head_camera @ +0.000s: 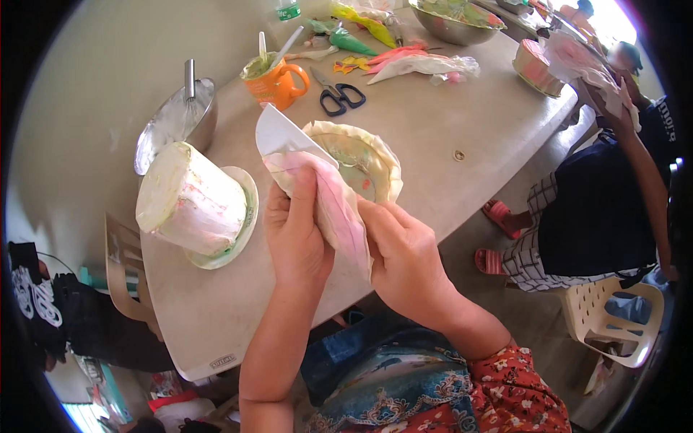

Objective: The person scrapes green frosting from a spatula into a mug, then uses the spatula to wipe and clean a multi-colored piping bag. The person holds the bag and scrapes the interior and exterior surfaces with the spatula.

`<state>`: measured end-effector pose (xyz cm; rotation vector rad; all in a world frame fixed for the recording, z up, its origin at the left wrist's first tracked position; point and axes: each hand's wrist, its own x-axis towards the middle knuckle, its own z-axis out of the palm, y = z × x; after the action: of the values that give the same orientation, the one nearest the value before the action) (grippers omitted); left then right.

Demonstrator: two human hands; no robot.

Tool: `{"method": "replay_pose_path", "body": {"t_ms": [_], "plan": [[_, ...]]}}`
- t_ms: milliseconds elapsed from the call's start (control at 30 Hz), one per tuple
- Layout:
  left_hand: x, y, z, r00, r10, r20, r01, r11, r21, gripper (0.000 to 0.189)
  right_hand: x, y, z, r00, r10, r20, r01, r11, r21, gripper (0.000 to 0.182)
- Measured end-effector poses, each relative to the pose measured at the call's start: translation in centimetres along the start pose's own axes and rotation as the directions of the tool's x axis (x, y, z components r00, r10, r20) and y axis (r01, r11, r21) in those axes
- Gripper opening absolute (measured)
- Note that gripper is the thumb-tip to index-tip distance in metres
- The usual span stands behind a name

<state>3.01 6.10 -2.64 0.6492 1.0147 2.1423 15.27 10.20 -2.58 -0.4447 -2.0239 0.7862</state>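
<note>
My left hand (pixel 298 227) grips a pink-stained whitish cloth (pixel 338 205) together with a white plastic scraper (pixel 284 135), its thumb pressed on the cloth. The scraper's curved end sticks out above the cloth. My right hand (pixel 400 254) holds the right edge of the same cloth, fingers curled. Behind them lies a round dish with a pale ruffled rim (pixel 387 157), smeared inside with green and pink. To the left, a white-frosted cake (pixel 189 200) with pink streaks stands on a round stand (pixel 246 216).
An orange mug (pixel 276 89), scissors (pixel 338 97), a metal bowl (pixel 208 119) with a whisk (pixel 189 81), piping bags (pixel 395 62) and another bowl (pixel 455 27) stand or lie on the table (pixel 433 124). At right, a person (pixel 601 205) holds a stained cloth near another cake (pixel 538 67); a plastic chair (pixel 617 319) is below.
</note>
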Motion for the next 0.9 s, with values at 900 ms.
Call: {"method": "replay_pose_path", "body": {"t_ms": [900], "plan": [[-0.2, 0.0, 0.2, 0.986, -0.144, 0.082, 0.149, 0.986, -0.069, 0.027, -0.8, 0.1, -1.1, 0.994, 0.105, -0.036, -0.102, 0.992, 0.078, 0.029]]}}
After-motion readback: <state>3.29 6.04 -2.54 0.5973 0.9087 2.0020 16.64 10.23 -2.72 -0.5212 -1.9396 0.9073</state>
